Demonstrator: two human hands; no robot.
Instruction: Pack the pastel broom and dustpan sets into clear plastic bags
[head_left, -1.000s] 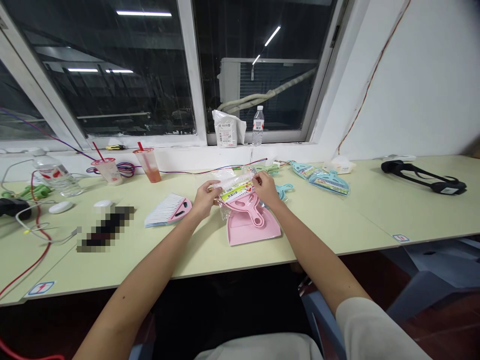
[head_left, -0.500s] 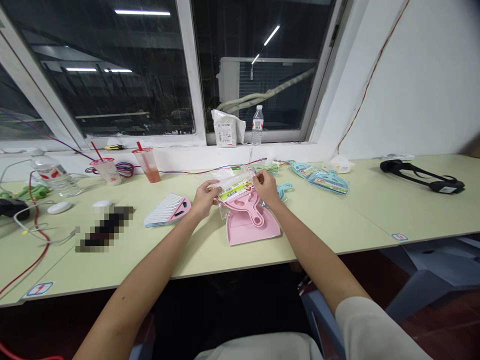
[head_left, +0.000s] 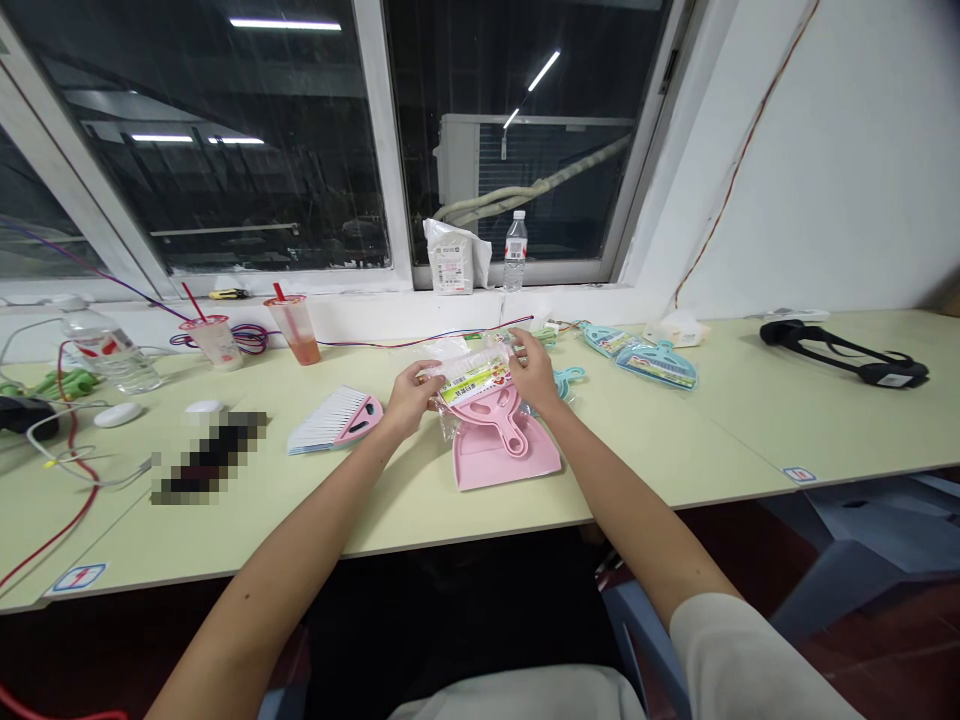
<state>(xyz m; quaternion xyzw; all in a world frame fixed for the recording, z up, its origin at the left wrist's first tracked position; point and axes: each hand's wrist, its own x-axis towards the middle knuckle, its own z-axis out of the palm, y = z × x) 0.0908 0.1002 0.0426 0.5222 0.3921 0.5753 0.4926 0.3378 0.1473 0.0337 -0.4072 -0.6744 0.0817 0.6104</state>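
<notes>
Both hands grip a clear plastic bag [head_left: 471,380] with a green and yellow label, held just above the surface [head_left: 675,440]: the left hand [head_left: 409,395] is clamped on its left end, the right hand [head_left: 534,372] pinches its right end. The handle of a pink dustpan [head_left: 504,450] is partly inside the bag, its pan lying on the surface. A pink brush [head_left: 336,420] lies to the left. Two cups [head_left: 296,328] with straws stand near the window; the right one holds reddish drink

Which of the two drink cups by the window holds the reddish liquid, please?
The clear plastic cup on the right, nearer the pink brush; the other cup looks pale and whitish.
</notes>
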